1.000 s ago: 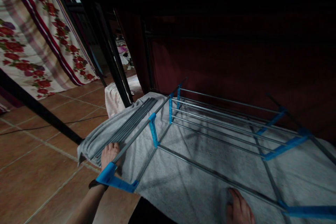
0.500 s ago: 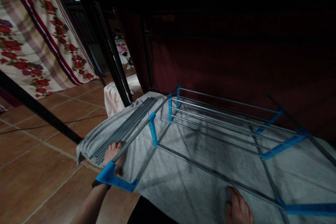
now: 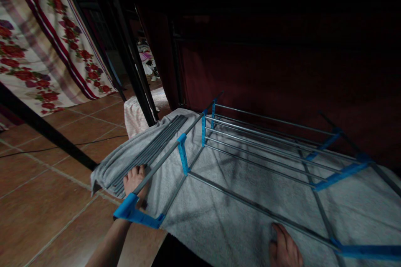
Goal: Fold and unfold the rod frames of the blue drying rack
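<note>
A grey towel (image 3: 232, 200) lies spread over the lower tier of a metal drying rack (image 3: 250, 150) with blue plastic joints. My left hand (image 3: 134, 180) rests on the towel's left part, under the rack's upper rail near a blue corner joint (image 3: 131, 212), fingers lying flat against the cloth. My right hand (image 3: 283, 248) presses flat on the towel near the front edge, just below a grey rail. Neither hand visibly grips anything. A bundle of folded grey rods (image 3: 150, 150) lies on the towel's left end.
A floral sheet (image 3: 40, 50) hangs at the left. Black diagonal frame bars (image 3: 44, 129) cross the terracotta tiled floor (image 3: 40, 200). A pale cloth pile (image 3: 138, 112) sits behind the rack. A dark red wall or curtain (image 3: 282, 66) fills the back.
My left hand has slid slightly forward along the towel under the rail. The view has shifted a little; my right hand stays in place.
</note>
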A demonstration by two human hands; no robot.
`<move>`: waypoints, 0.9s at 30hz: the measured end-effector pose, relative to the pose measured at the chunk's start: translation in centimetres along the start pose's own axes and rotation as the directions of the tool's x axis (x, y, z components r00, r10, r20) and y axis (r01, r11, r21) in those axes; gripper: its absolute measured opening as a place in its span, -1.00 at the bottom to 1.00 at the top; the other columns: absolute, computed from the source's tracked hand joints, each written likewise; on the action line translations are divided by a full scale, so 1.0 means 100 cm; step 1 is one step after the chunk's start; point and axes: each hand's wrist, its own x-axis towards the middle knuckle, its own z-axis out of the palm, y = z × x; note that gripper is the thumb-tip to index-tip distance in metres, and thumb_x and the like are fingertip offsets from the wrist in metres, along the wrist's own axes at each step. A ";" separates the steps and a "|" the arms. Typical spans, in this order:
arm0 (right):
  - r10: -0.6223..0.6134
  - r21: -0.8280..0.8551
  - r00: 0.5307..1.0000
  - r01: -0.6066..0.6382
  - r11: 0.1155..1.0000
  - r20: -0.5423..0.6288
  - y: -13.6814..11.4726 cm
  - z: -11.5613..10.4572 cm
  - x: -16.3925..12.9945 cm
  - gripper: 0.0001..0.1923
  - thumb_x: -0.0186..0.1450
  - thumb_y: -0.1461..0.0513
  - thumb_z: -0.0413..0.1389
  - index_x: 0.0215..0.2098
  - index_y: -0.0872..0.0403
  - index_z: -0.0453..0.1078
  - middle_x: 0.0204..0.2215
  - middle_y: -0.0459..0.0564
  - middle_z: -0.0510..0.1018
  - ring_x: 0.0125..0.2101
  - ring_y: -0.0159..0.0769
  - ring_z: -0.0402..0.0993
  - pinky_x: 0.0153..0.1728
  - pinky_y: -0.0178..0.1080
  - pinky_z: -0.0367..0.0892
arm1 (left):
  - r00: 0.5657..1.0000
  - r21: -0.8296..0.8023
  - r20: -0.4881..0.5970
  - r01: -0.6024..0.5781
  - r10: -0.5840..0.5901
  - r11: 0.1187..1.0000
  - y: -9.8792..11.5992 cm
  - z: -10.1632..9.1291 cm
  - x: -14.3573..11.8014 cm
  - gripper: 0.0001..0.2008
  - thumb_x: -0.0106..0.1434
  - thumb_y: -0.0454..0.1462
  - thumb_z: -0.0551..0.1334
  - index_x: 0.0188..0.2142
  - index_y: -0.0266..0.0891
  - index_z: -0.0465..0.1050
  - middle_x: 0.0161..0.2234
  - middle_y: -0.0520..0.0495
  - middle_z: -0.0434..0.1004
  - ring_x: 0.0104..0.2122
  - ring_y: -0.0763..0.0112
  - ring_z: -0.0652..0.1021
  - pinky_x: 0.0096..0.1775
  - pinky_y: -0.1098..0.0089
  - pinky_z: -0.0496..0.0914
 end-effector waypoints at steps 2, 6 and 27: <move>0.009 -0.015 1.000 -0.009 1.000 0.000 0.002 0.003 -0.001 -0.47 0.37 0.21 -0.15 0.22 0.14 0.36 0.15 0.29 0.52 0.09 0.16 0.49 0.09 0.18 0.35 | 1.000 0.012 0.004 -0.004 0.004 1.000 -0.002 0.000 0.005 -0.51 0.43 -0.36 -0.08 0.25 -0.42 0.37 0.13 -0.47 0.44 0.11 -0.11 0.45 0.09 0.05 0.32; 0.011 -0.008 1.000 -0.011 1.000 0.006 0.009 0.011 -0.004 -0.46 0.37 0.19 -0.15 0.25 0.10 0.33 0.16 0.25 0.51 0.11 0.14 0.47 0.11 0.17 0.33 | 0.998 0.017 0.053 0.031 -0.031 0.999 -0.006 0.002 0.016 -0.53 0.44 -0.37 -0.09 0.19 -0.37 0.43 0.08 -0.40 0.47 0.08 -0.07 0.46 0.04 0.11 0.32; -0.014 0.048 0.999 0.012 0.999 0.032 0.025 0.021 0.003 -0.53 0.31 0.15 -0.10 0.10 0.08 0.41 0.06 0.23 0.55 -0.01 0.07 0.50 0.06 0.10 0.36 | 0.984 -0.134 0.171 0.064 -0.041 0.989 -0.019 0.018 0.043 -0.65 0.43 -0.29 0.02 -0.01 -0.47 0.49 -0.12 -0.41 0.49 -0.14 0.05 0.58 -0.16 0.25 0.44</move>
